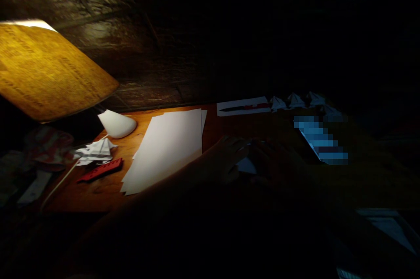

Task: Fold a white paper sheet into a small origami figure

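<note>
The person's left grip [226, 156] is curving half-closed over a small pale folded paper piece [246, 166], its hold unclear and the long axis lost in shadow. The right grip [267, 158] is sitting nearby — too dark to judge — on the orange wooden worktop [98, 196], with flat white paper sheets [164, 152] lying leftward.

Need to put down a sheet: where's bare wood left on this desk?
Bare wood shows between the red strip and the white paper stack, and in a narrow band right of the stack. Crowded: the far right, with folded paper shapes in a row.
</note>
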The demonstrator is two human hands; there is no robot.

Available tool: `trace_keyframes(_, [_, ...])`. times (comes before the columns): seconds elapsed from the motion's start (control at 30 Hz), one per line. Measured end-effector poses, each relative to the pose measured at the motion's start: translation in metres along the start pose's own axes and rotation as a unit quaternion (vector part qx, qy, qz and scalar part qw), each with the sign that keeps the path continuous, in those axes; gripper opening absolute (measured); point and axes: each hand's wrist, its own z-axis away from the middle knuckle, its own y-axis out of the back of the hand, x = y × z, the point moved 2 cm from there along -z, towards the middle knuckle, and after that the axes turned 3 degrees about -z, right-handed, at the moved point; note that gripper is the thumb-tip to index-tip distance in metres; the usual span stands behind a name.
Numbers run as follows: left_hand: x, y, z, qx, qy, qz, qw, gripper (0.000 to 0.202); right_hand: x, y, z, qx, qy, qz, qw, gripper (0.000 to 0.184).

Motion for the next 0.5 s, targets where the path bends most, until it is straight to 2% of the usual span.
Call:
trace_keyframes(0.13, [-0.0026, -0.0026, -0.0002, 0.013, 0.005, -0.008, 1.0, 0.069, 0.0011, 0.0032, 0.0032, 0.009, -0.009, -0.023, 1.0, 0.07])
trace_keyframes(0.3, [-0.0039, -0.0035, -0.0006, 0.027, 0.003, -0.005, 1.0, 0.058, 0.0004, 0.0052, 0.0036, -0.008, -0.02, -0.029, 0.999, 0.071])
trace_keyframes(0.5, [-0.0036, -0.004, -0.0024, 0.022, 0.006, 0.003, 1.0, 0.063, -0.0018, 0.0083, 0.0012, 0.007, -0.02, -0.03, 0.999, 0.077])
